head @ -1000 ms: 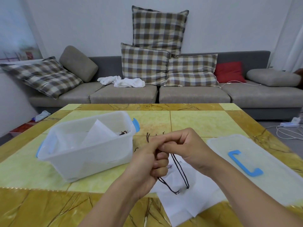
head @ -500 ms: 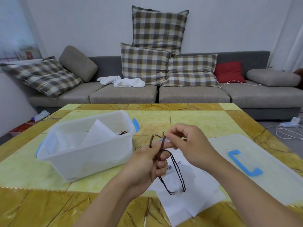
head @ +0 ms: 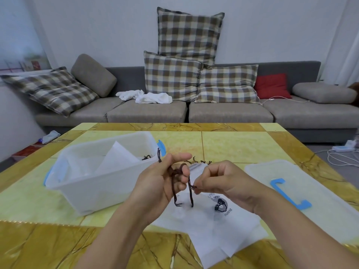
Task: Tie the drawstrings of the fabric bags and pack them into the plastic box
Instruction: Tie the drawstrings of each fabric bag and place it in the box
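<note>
My hands have parted since half-second ago: left hand (head: 165, 179) holds looped dark drawstring (head: 175, 172); right hand (head: 217, 181) pinches end, pulling right. Knot forming, untightened.

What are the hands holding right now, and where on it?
Both hold the bag's dark drawstring: left hand has it looped around its fingers, right hand pinches a cord end.

From my remote seat: a dark brown drawstring (head: 175, 183) over a white fabric bag (head: 213, 226) with a grey-black printed logo, on a yellow-and-gold veined marble table (head: 233, 148). At ten o'clock, a translucent white plastic box (head: 93, 183) with blue latches; at twelve, brown-and-cream checked cushions (head: 186, 35) on a grey sofa (head: 223, 113).
</note>
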A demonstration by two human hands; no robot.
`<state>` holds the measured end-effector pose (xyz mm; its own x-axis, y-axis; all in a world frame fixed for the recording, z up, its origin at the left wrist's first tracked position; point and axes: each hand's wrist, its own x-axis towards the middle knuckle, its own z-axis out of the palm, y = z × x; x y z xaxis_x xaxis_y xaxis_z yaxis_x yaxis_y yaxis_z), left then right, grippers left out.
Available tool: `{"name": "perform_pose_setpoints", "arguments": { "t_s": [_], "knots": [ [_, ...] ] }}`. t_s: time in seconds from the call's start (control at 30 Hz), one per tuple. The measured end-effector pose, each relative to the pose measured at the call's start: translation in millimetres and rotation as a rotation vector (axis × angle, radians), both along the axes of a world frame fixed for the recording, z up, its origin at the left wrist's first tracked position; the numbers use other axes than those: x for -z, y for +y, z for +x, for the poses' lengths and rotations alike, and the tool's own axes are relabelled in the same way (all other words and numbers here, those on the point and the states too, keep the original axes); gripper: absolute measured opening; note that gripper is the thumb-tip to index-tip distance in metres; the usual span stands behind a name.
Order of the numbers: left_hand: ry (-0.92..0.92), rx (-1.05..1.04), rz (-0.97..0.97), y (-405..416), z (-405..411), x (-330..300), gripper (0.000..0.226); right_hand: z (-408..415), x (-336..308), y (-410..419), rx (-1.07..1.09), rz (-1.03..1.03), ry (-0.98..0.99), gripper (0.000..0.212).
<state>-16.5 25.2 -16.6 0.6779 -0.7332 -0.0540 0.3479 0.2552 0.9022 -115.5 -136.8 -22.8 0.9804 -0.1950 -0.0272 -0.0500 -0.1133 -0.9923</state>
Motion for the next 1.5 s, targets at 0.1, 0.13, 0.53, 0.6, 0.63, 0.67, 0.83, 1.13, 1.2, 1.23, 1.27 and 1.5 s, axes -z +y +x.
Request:
{"name": "perform_pose_setpoints", "arguments": {
  "t_s": [0.1, 0.13, 0.53, 0.6, 0.63, 0.67, 0.83, 1.13, 1.2, 1.23, 1.27, 1.5],
  "knots": [
    [-0.268, -0.096, 0.114, -0.5, -1.5, 3.9, 0.045, 1.4, 2.7, 0.0, -0.037, -0.003, -0.005, 0.015],
    [-0.376, -0.151, 0.152, -0.1, -2.0, 6.4, 0.045, 3.1, 4.1, 0.8, -0.047, -0.03, -0.009, 0.014],
    [-0.781, -0.4, 0.082, -5.1, -11.2, 14.3, 0.043, 13.0, -1.8, 21.2, 0.088, 0.339, 0.145, 0.045],
    [-0.571, -0.297, -0.005, -6.0, -18.5, 9.5, 0.045, 14.6, -3.8, 25.4, 0.066, 0.388, 0.139, 0.05],
    [-0.529, -0.271, -0.013, -6.6, -21.0, 7.5, 0.045, 15.2, -3.6, 27.0, 0.047, 0.404, 0.125, 0.05],
    [-0.506, -0.255, -0.023, -6.7, -22.0, 6.3, 0.045, 16.3, -3.9, 29.1, 0.028, 0.431, 0.11, 0.048],
    [-0.513, -0.21, -0.043, -6.5, -18.0, 8.3, 0.053, 23.2, -2.2, 36.8, 0.149, 0.648, 0.035, 0.023],
    [-0.025, -0.52, -0.213, 31.3, 41.1, -0.8, 0.057, 18.3, 1.6, -26.6, 0.486, 1.18, -0.245, 0.028],
    [-0.031, -0.56, -0.14, 41.5, 53.5, -0.5, 0.058, 12.1, 4.1, -42.6, 0.527, 1.04, -0.197, 0.027],
    [-0.077, -0.572, -0.091, 41.7, 54.7, -2.1, 0.059, 10.8, 5.6, -45.4, 0.53, 0.915, -0.169, 0.027],
    [-0.152, -0.587, -0.03, 39.4, 54.7, -2.8, 0.059, 10.4, 5.7, -44.8, 0.525, 0.773, -0.158, 0.027],
    [-0.839, -0.425, 0.557, 24.8, 36.5, 16.1, 0.026, 15.2, 11.7, -20.6, 0.328, -0.387, -0.036, 0.013]
  ]
}}
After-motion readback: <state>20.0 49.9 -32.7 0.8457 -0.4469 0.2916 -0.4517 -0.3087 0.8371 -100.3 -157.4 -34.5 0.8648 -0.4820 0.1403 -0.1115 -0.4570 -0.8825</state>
